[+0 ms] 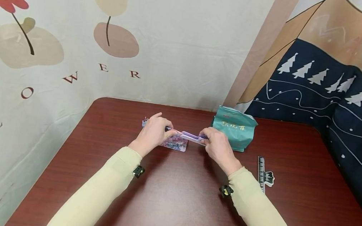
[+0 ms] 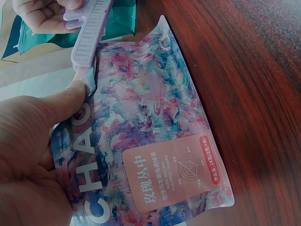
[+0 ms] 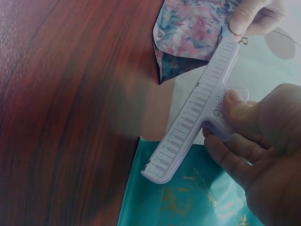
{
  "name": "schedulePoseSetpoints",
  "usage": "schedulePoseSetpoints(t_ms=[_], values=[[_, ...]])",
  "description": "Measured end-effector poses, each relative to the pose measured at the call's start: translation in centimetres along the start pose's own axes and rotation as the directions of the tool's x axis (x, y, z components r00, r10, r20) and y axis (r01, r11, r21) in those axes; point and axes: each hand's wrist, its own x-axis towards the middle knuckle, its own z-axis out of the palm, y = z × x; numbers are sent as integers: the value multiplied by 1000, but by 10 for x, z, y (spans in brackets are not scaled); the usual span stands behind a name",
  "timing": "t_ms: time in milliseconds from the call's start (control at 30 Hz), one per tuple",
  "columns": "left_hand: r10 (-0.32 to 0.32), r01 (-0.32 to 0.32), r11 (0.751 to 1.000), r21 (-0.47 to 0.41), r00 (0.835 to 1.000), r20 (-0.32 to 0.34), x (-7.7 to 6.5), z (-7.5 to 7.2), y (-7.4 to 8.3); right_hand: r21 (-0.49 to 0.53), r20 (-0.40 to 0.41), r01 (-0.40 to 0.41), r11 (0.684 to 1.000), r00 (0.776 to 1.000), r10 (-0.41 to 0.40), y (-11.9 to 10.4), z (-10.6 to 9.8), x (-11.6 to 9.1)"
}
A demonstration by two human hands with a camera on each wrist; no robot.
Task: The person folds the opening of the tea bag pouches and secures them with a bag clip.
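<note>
A dark red wooden table (image 1: 173, 205) sits against flower-printed and tree-printed cloths. At the frame's centre, the left hand (image 1: 152, 133) pinches the top edge of a colourful tea pouch (image 2: 155, 136), while the right hand (image 1: 218, 146) grips the handle of a lilac piano-key bag clip (image 3: 195, 120), thumb pressed on it. A teal pouch (image 1: 236, 126) lies right of centre, with a black clip (image 1: 264, 172) at lower right

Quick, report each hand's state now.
Left hand: pinching the colourful pouch.
Right hand: gripping the lilac clip.
</note>
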Motion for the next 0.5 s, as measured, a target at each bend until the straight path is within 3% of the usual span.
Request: schedulePoseSetpoints(t_ms=[500], values=[[-3, 3, 1000, -12, 1000, -6, 1, 1, 1, 3, -11, -1, 1000, 1000, 1, -1, 6, 1]])
